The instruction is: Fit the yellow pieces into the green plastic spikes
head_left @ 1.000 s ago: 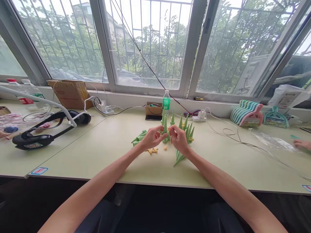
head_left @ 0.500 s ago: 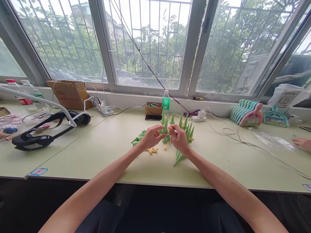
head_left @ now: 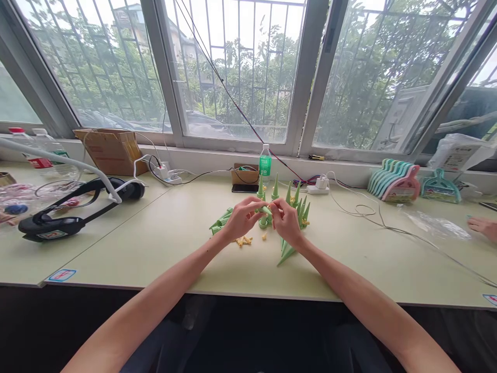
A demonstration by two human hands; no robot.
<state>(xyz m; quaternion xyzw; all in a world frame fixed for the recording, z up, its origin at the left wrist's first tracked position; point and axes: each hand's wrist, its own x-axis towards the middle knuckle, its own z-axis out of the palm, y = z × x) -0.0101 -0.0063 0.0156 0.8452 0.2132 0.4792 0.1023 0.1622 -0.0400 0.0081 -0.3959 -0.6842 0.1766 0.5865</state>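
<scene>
My left hand (head_left: pixel 241 220) is closed on a small green cone (head_left: pixel 265 210), which lies nearly level between thumb and fingers. My right hand (head_left: pixel 286 220) pinches at the cone's right end; what its fingertips hold is hidden. Behind and to the right, several green cones (head_left: pixel 301 210) stand upright, some with yellow pieces at their sides. More cones (head_left: pixel 286 256) lie below my right hand. Green tube-like parts (head_left: pixel 221 220) lie left of my left hand. Below the hands are a small pile of yellow pieces (head_left: pixel 244 241) and a single yellow piece (head_left: pixel 264 237).
A green-labelled bottle (head_left: pixel 265 165) and a small cardboard box (head_left: pixel 244 178) stand at the back. To the left is a black headset (head_left: pixel 70 217). Cables (head_left: pixel 382 220), toy dustpans (head_left: pixel 396 181) and another person's hand (head_left: pixel 482 228) are at the right.
The green cone has tipped from upright to nearly level in my left hand. My left fingers have closed in towards my right fingertips.
</scene>
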